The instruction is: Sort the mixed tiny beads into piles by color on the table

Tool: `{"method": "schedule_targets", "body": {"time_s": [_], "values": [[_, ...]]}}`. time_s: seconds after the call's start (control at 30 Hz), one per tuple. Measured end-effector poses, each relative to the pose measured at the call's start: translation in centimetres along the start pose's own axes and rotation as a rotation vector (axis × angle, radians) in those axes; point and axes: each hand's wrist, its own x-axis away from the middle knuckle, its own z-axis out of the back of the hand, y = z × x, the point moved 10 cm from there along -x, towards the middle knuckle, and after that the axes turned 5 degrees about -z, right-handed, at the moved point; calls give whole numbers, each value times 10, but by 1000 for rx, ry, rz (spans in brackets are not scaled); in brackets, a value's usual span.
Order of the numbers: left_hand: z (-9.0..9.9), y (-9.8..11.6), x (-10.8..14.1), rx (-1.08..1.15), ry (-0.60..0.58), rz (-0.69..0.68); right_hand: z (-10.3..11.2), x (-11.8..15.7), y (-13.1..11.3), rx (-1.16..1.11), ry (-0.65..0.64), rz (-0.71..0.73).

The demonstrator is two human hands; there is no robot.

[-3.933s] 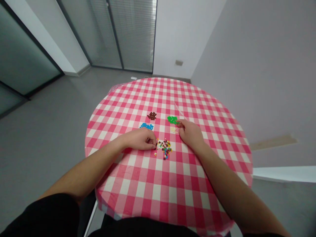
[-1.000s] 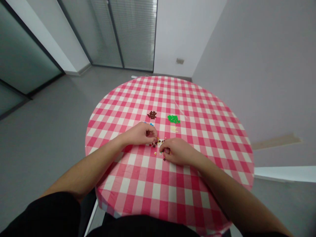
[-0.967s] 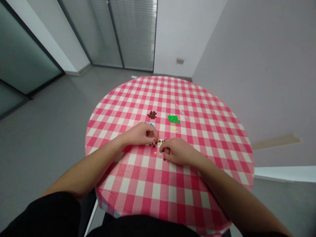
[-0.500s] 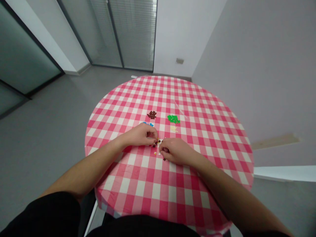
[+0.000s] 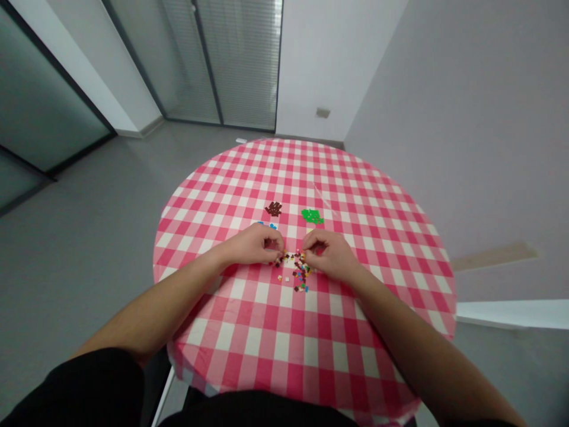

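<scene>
Small mixed-colour pieces, like tiny building bricks [image 5: 302,273], lie scattered on the checked tablecloth between my hands. My left hand [image 5: 258,243] rests at the left of them, thumb and fingers curled into a pinch at a few dark and yellow pieces. On the other side, my right hand [image 5: 331,255] has its fingertips pinched together at the upper right of the scatter. Whatever either pinch holds is too small to make out. Just beyond my left hand lie some blue pieces [image 5: 272,226], partly covered by it.
Sorted heaps lie farther off: dark brown pieces [image 5: 274,209] and green pieces [image 5: 312,216]. A few cream pieces [image 5: 310,230] peek out behind my right hand. The round table [image 5: 249,338] wears a pink-and-white checked cloth. Glass partitions and walls stand beyond.
My right hand has moved up and to the right, uncovering many of the mixed pieces and covering most of the cream ones. The left hand stays nearly in place.
</scene>
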Motion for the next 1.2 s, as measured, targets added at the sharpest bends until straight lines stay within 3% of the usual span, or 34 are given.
{"method": "schedule_targets", "body": {"time_s": [0.2,0.3,0.77,1.2], "values": [[-1,-2,0,30,-9,-22,54,-7,40,199,366,-201],[-2,-3,0,21,-13,-33,72,-9,57,316,445,-276],[-5,-6,0,40,-24,-34,73,-20,73,448,361,-354],[-5,-8,0,74,-18,-12,71,-17,67,471,364,-298]]}}
